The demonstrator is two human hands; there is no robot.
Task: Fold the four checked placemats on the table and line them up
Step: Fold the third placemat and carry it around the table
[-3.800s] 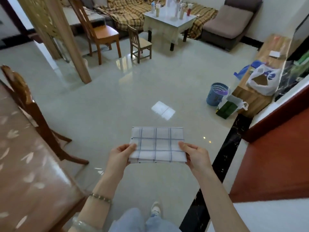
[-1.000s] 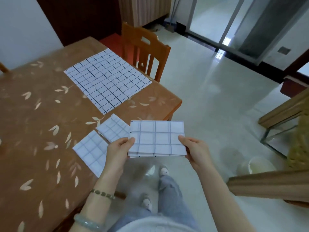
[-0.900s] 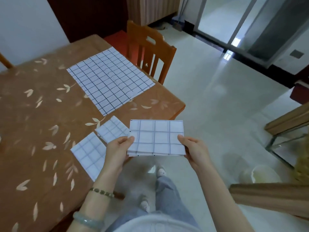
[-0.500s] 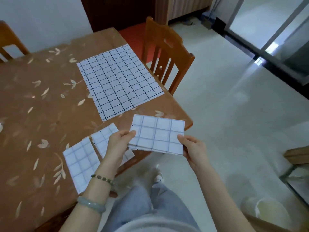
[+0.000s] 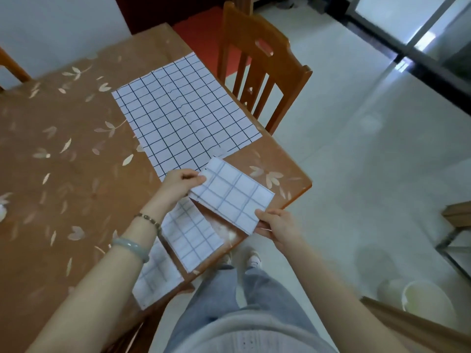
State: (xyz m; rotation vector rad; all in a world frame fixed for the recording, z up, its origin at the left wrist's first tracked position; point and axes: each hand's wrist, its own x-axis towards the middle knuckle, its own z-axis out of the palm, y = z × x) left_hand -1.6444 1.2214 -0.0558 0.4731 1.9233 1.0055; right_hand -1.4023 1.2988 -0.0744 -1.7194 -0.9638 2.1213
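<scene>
I've got the folded white blue-checked placemat (image 5: 232,197) pinched in both hands, left hand (image 5: 178,184) far corner, right hand (image 5: 276,222) near corner, over the brown leaf-patterned counter (image 5: 63,174) edge; its slot lies just right of the second folded placemat (image 5: 190,233).

Both bare forearms reach forward from the bottom of the view. The left hand (image 5: 178,183) is raised ahead of its wrist, fingers curled under and thumb (image 5: 196,179) pressed flat on top, pinching the far left corner of the folded white placemat with thin blue checks (image 5: 230,196). Its wrist wears 2 bracelets: a dark beaded bracelet (image 5: 149,219) nearer the hand and a pale green jade bangle (image 5: 131,247) further up the forearm. The right hand (image 5: 276,224) sits lower and to the right, palm turned inward, thumb on top and fingers beneath, gripping the near right corner of the same placemat. The 2 hands are well apart.
</scene>
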